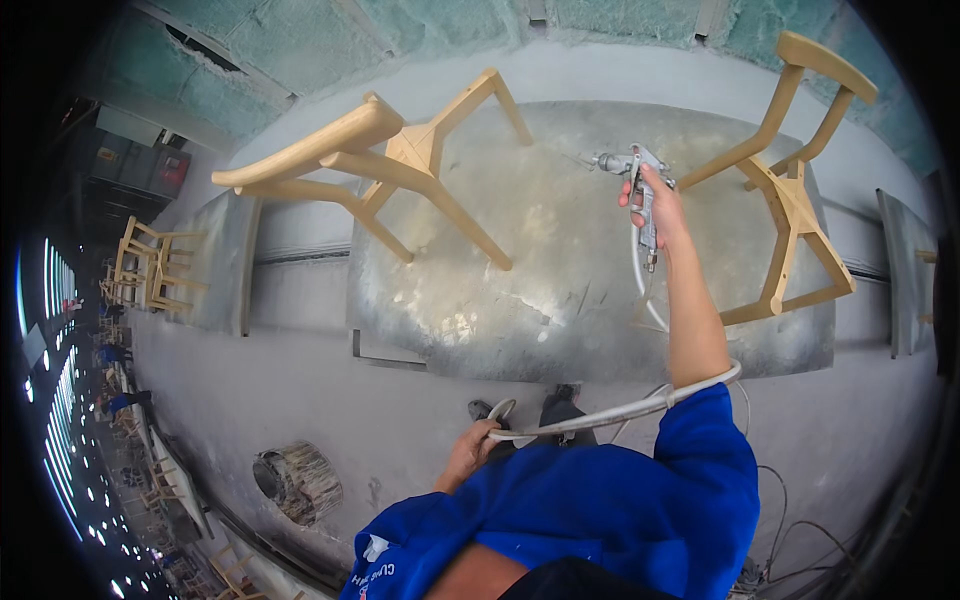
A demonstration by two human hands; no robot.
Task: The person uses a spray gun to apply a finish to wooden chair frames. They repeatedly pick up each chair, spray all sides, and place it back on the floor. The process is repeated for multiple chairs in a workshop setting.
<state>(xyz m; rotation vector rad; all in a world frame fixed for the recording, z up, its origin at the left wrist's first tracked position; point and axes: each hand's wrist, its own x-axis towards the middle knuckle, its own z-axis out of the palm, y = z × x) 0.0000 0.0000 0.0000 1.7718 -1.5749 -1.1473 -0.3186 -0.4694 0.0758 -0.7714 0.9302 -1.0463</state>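
Out over the metal-topped table (pixel 480 300), my right hand (pixel 662 205) is closed round a silver spray gun (pixel 640 190), its nozzle toward the left. A pale hose (pixel 640 262) drops from the gun's handle, and a length of it crosses my right forearm near the sleeve. My left hand (pixel 470 450), low by my body, grips that hose (pixel 590 415). Left of the gun, a bare wooden chair frame (pixel 415 150) rests tilted on the table. A second wooden chair frame (pixel 790 200) lies to the right. Neither chair frame is touched by my hands.
A crusted round drum (pixel 298 483) stands on the floor at lower left. More wooden chairs (pixel 150 265) are by another panel at far left. Another panel (pixel 905 275) stands at far right. Loose hoses (pixel 790 535) trail at lower right. Teal-coated walls (pixel 420 25) are behind.
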